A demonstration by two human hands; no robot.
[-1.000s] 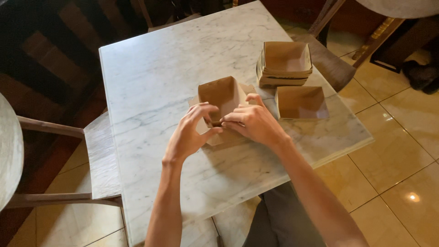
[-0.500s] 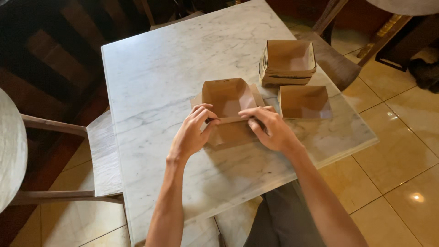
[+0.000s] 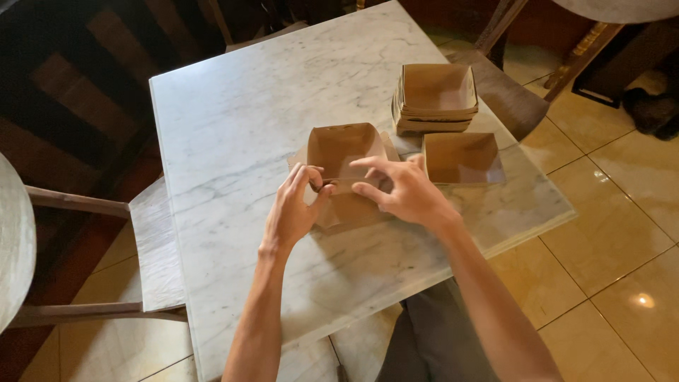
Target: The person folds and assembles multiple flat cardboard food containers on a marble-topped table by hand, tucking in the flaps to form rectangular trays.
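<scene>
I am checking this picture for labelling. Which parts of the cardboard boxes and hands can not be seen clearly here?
Head view, the only one:
- Near wall of the half-folded cardboard box: covered by the left hand and right hand.
- Flat cardboard beneath it: mostly hidden by both hands.
- Stack of folded boxes: nested, so the count is unclear.
- Single folded box: its outer sides face away.
- Dark shape at the right edge: cut off, unidentifiable.
</scene>
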